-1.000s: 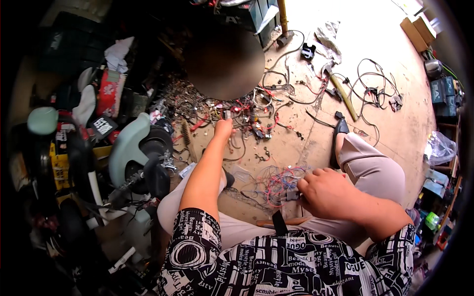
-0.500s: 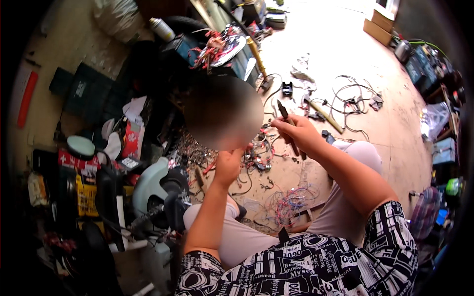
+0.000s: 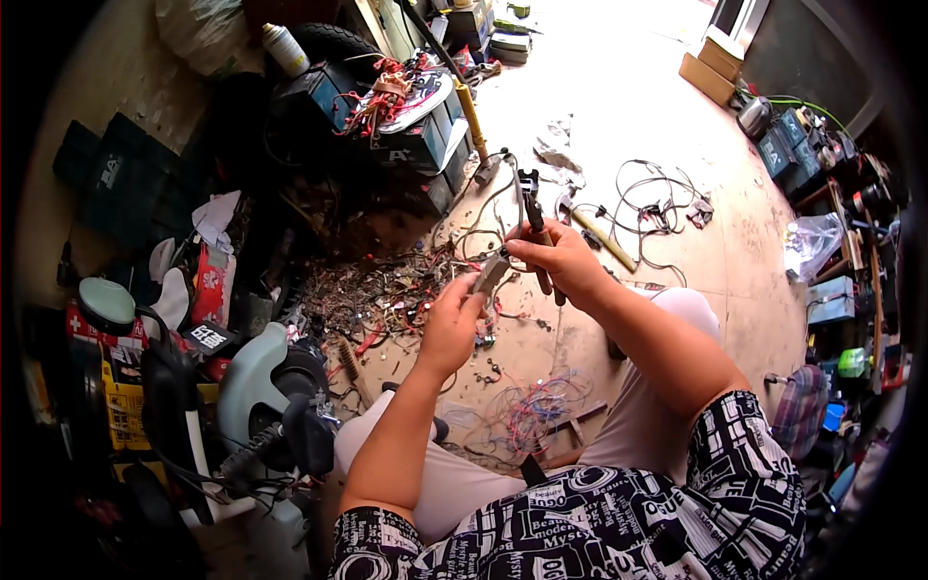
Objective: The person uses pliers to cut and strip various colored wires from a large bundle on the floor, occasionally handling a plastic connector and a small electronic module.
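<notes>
My left hand (image 3: 450,327) has its fingers closed round a small grey rectangular block (image 3: 492,275), whose exact kind I cannot make out. Dark pliers (image 3: 544,279) are in my right hand (image 3: 570,263), their handles sticking out below the fist and their jaws pointing away from me. The thumb side of the right hand is right beside the block's upper end; whether it also pinches a wire there cannot be seen. Beyond the pliers a small black part (image 3: 529,180) lies on the floor.
A heap of scrap parts and wires (image 3: 372,295) spreads across the floor to the left. Thin coloured wires (image 3: 541,411) lie between my legs. Further off are a yellow-handled hammer (image 3: 604,237), a black cable coil (image 3: 657,208) and dark batteries (image 3: 420,145). A grey-green scooter part (image 3: 253,372) stands at left.
The view has swung slightly right. My hands have come closer together, and the grey block in my left hand now shows, where a blurred patch covered that area before.
</notes>
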Demonstrator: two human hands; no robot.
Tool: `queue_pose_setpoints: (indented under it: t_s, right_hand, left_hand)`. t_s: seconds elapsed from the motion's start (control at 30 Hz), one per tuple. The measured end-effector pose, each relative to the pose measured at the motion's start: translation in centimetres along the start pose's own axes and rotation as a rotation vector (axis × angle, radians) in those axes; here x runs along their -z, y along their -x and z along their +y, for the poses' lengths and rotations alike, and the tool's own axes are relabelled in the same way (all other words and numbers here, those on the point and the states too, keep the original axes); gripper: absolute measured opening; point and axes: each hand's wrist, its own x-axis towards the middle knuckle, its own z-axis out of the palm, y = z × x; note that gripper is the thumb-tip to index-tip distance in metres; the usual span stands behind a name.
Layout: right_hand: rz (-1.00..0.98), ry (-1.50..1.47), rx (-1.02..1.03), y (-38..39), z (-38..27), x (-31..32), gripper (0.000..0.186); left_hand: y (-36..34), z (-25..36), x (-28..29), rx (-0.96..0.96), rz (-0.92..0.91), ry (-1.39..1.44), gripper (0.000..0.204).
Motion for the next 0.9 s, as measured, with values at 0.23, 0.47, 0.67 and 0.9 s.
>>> queue_pose_setpoints:
  t_s: [0.23,0.47,0.67,0.9]
  right_hand:
    - [0.225,0.472,0.402,-0.6,2.5,0.0,0.016]
    - [0.090,0.427,0.160,-0.5,3.0,0.4,0.020]
    - [-0.043,0.587,0.042,0.8,4.1,-2.2,0.019]
    - [-0.150,0.760,0.042,0.7,5.1,-2.7,0.025]
  left_hand:
    - [0.3,-0.4,-1.1,0.433,-0.146,0.330,0.018]
    - [0.3,-0.3,-1.3,0.226,-0.018,0.204,0.032]
    - [-1.2,0.0,0.7,0.265,0.058,0.487,0.035]
    - [-2.0,-0.4,0.9,0.336,0.127,0.781,0.020]
